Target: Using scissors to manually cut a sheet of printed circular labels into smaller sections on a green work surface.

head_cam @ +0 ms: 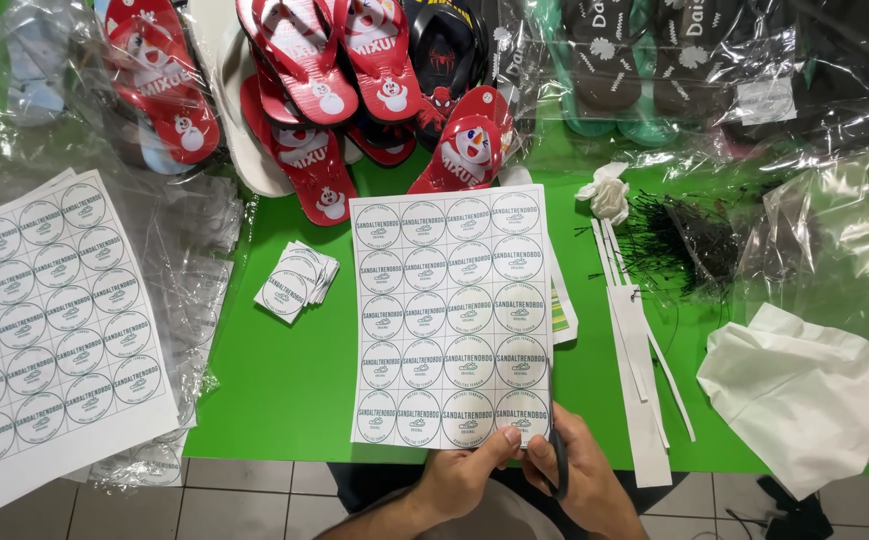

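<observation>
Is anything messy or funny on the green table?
A bit. Thin white paper strips lie scattered beside the label sheet, a crumpled paper scrap sits above them, and the red flip-flops are heaped unevenly.

White label sheet [452,318] printed with grey circles lies on green table [285,380]; red flip-flops [305,90] carry snowman prints.

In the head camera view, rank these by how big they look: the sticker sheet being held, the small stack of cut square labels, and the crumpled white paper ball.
Largest to smallest:
1. Sticker sheet, held at its bottom edge by both hands
2. Stack of cut labels
3. White paper ball, only somewhat smaller than the stack and farther from the camera, so that order is unsure
</observation>
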